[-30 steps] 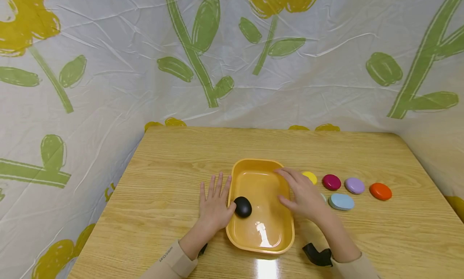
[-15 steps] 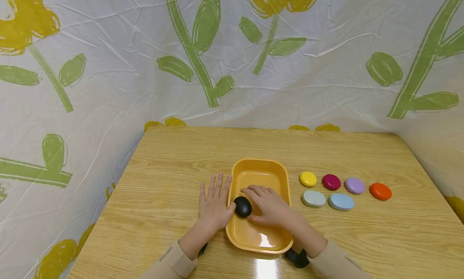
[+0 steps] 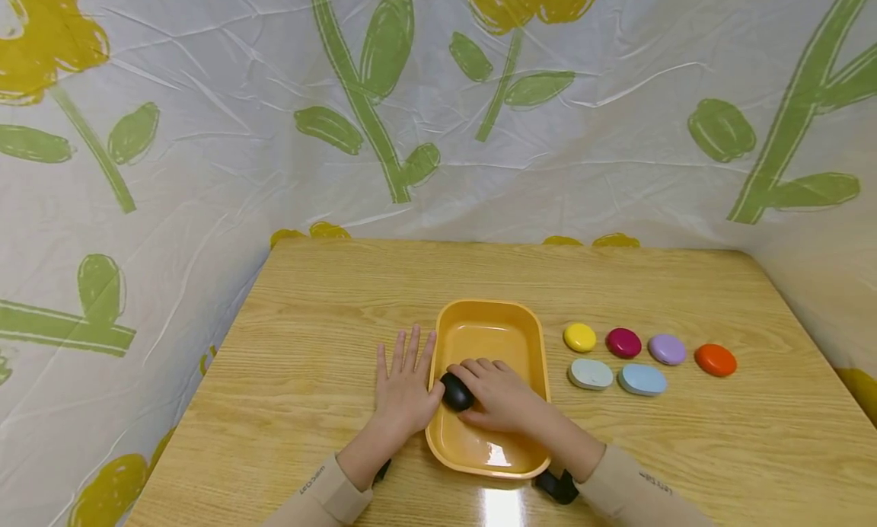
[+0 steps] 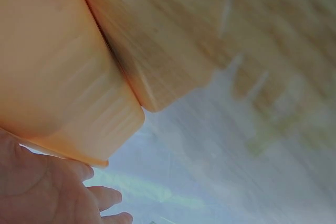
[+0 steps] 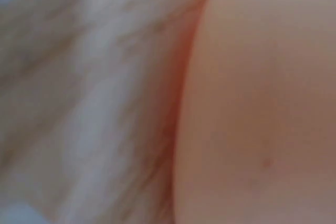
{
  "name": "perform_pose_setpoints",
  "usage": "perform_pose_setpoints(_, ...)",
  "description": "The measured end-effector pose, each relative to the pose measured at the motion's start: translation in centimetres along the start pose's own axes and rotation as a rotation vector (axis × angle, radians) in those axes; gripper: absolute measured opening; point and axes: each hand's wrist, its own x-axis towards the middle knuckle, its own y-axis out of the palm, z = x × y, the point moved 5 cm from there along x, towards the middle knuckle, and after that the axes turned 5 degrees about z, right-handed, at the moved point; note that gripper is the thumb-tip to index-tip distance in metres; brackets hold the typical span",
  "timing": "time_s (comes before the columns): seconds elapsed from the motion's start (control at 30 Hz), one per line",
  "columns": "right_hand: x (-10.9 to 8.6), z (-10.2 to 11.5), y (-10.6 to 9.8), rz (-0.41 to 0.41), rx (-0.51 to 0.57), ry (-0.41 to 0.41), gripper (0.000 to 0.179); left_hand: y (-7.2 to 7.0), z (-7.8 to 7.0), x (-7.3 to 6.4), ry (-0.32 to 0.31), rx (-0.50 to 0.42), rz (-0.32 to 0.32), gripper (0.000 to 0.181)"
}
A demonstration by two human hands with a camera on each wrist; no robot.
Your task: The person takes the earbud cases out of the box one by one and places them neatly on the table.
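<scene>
An orange plastic tub [image 3: 489,314] stands on the wooden table. Inside it, by the left wall, is a smooth black oval object [image 3: 456,393]. My right hand [image 3: 503,396] reaches over the tub's right rim and grips the black object between thumb and fingers. Outside the left wall, my left hand [image 3: 406,396] lies with its fingers straight and spread, its thumb at the rim beside the black object. In the left wrist view, the left hand [image 4: 50,192] is along the tub's outer wall [image 4: 63,77]. The right wrist view is blurred.
Right of the tub lie smooth rounded pieces: yellow [image 3: 580,337], dark pink [image 3: 623,343], lilac [image 3: 668,349] and orange-red [image 3: 715,360] ones in the back row, with pale green [image 3: 591,375] and light blue [image 3: 642,379] ones in front. A flower-printed sheet [image 3: 479,169] hangs behind the table.
My right hand has moved left from the tub's right rim to the black object and taken hold of it; the object now looks slightly tilted. The left hand has stayed in place.
</scene>
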Motion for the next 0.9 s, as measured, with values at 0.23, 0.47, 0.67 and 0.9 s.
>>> perform_pose_setpoints(0.23, 0.17, -0.02, 0.26, 0.009, -0.009, 0.013, 0.064, -0.10, 0.00, -0.09, 0.008, -0.003, -0.013, 0.070)
perform_pose_setpoints(0.47, 0.14, -0.25, 0.36, 0.017, 0.031, 0.050, 0.066, -0.08, -0.05, -0.11, 0.011, -0.003, -0.011, 0.070)
perform_pose_setpoints(0.67, 0.26, -0.36, 0.41, 0.020, 0.049, 0.054, 0.066, -0.03, -0.04, -0.10, 0.007, -0.017, -0.007, 0.070)
perform_pose_setpoints(0.9, -0.20, -0.64, -0.45, -0.064, 0.029, 0.091, 0.067, 0.02, -0.06, -0.09, 0.007, -0.005, -0.012, 0.071)
